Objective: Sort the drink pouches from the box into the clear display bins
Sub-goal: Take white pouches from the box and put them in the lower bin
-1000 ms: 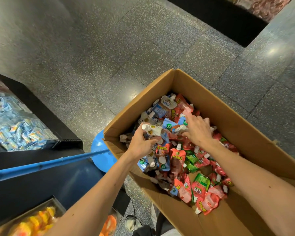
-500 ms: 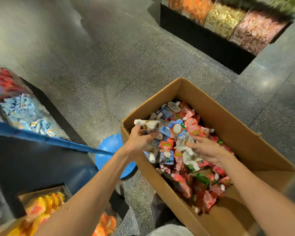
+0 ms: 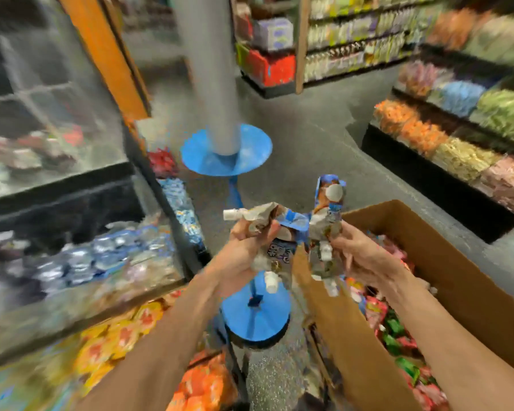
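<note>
Hands meet at the middle of a blurred shop view, each gripping drink pouches above a grey speckled floor (image 3: pixel 309 149). The left hand (image 3: pixel 241 256) has its fingers curled tight round a crumpled bunch of white and blue pouches (image 3: pixel 261 216), with one white cap poking out to the left. The right hand (image 3: pixel 368 259) pinches a second bunch (image 3: pixel 324 229) between thumb and fingers. This bunch stands upright, with a blue pouch and a round white cap at its top. The two bunches are just beside each other, at the near left corner of an open cardboard box (image 3: pixel 457 280). The box sits to the right, and loose red and green pouches (image 3: pixel 395 327) lie inside it under the right forearm.

On the left stands a clear display bin (image 3: pixel 95 259) holding blue and silver packs. Nearer is another bin (image 3: pixel 110 345) with yellow and orange packs. A round blue disc (image 3: pixel 255 318) shows below the hands. Farther off, a grey pole (image 3: pixel 208 69) rises from a second blue disc (image 3: pixel 226 152). Shelves of colourful goods (image 3: pixel 457 114) line the far right.
</note>
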